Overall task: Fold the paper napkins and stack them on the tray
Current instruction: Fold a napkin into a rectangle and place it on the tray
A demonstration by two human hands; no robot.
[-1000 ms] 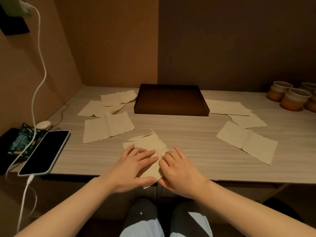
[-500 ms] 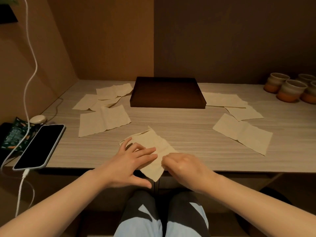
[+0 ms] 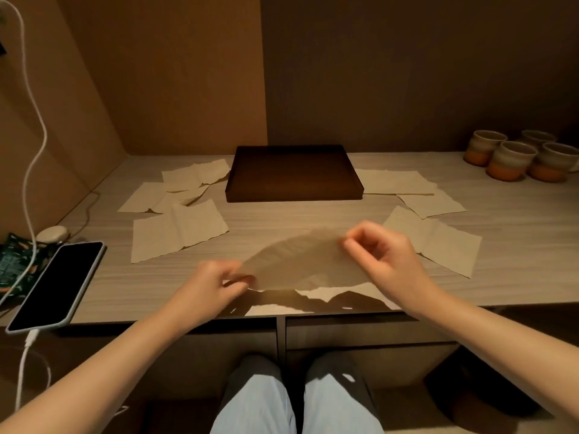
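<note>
Overhead, brown walls (image 3: 407, 73) corner a pale woodgrain table (image 3: 517, 261).

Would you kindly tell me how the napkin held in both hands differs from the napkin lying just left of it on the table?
The held napkin is lifted off the table, pinched by the left hand and right hand; the left napkin lies flat and untouched. The held napkin is blurred and shaded darker; the left napkin is sharp and paler, with a visible crease. Both are beige paper, and neither is on the tray.
</note>
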